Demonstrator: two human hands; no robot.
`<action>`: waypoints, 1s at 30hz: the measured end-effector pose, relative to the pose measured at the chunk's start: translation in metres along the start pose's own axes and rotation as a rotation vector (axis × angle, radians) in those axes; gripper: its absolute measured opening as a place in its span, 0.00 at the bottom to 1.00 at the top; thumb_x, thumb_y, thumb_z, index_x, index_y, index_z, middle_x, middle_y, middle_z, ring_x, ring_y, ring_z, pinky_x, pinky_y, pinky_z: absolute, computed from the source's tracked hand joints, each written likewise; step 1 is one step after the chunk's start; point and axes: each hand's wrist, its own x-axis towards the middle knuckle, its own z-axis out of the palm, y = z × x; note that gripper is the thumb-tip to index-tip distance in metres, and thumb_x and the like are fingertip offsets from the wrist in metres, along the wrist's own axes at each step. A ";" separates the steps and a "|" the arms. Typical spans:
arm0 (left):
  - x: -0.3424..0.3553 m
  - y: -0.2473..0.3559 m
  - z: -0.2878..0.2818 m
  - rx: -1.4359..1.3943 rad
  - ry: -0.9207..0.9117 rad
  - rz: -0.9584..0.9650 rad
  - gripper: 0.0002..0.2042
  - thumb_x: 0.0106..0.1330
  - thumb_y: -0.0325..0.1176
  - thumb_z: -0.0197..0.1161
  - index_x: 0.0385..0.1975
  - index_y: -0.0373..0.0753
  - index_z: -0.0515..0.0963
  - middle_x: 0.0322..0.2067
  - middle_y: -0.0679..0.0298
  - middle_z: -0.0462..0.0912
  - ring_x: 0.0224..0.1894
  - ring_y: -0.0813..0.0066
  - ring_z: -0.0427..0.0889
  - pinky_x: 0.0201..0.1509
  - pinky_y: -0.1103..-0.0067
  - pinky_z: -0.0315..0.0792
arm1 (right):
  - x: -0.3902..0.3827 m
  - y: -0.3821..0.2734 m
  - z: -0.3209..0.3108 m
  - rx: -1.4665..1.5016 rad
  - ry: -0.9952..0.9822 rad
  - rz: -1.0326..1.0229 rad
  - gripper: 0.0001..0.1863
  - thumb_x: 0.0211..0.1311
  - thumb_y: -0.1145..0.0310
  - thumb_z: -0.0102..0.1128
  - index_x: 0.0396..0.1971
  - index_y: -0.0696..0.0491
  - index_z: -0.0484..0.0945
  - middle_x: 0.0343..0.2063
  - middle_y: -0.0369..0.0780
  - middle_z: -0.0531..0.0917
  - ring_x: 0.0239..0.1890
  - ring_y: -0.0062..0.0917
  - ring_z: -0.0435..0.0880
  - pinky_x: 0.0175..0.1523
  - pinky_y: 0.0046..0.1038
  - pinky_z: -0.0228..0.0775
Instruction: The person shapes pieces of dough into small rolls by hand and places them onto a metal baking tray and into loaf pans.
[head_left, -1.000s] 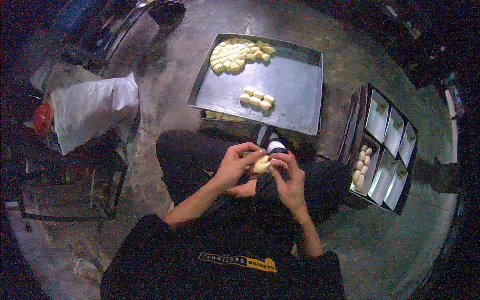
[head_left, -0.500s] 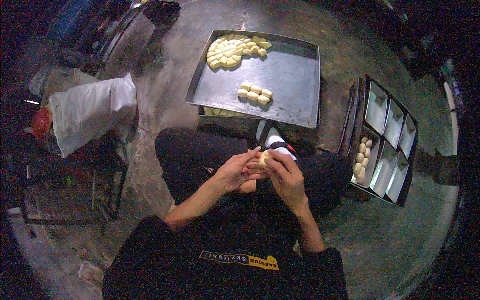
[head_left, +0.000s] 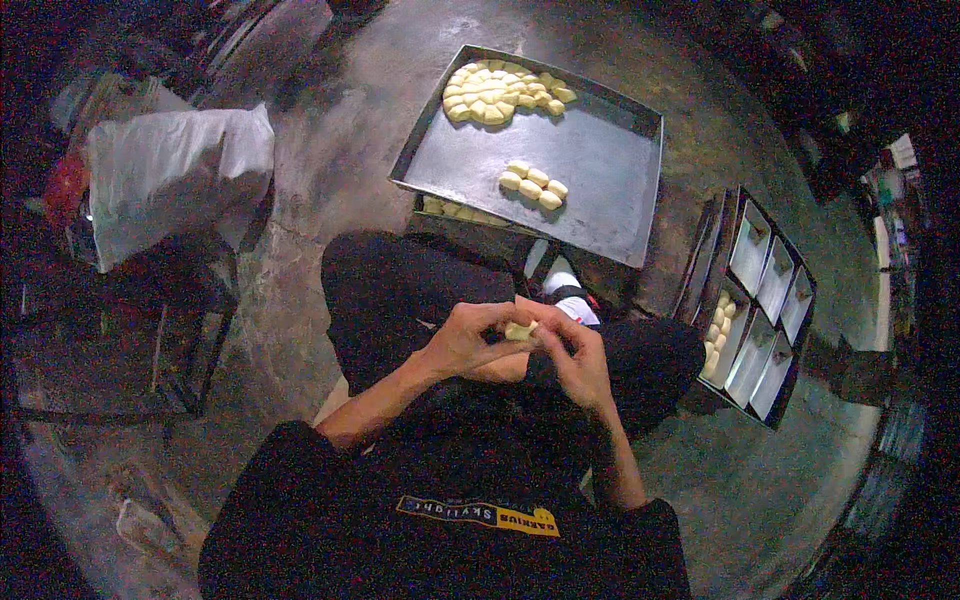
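A small pale piece of dough is pinched between my two hands above my lap. My left hand has its thumb and fingers closed on the left side of it. With bent fingertips my right hand grips the right side. Beyond my knees lies a metal tray. Cut dough pieces crowd its far left corner, pressed against one another. Nearer to me on the same tray, several smooth dough balls sit in two short rows.
At the right stands a dark-framed set of baking tins; dough balls line its near left compartment. Under the metal tray, another tray shows more dough. A white sheet covers something on a dark stand to my left.
The dough between my hands has gone from a rounded lump to a flatter, stretched shape. My left fingers have closed onto it. The view has shifted, so the trays appear moved.
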 end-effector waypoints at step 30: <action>-0.004 -0.015 -0.011 -0.297 -0.028 -0.383 0.18 0.59 0.32 0.67 0.48 0.33 0.77 0.38 0.61 0.84 0.38 0.78 0.82 0.42 0.79 0.77 | 0.016 -0.026 0.018 -0.591 0.007 -0.347 0.12 0.58 0.70 0.60 0.42 0.55 0.77 0.40 0.43 0.79 0.45 0.36 0.78 0.48 0.34 0.70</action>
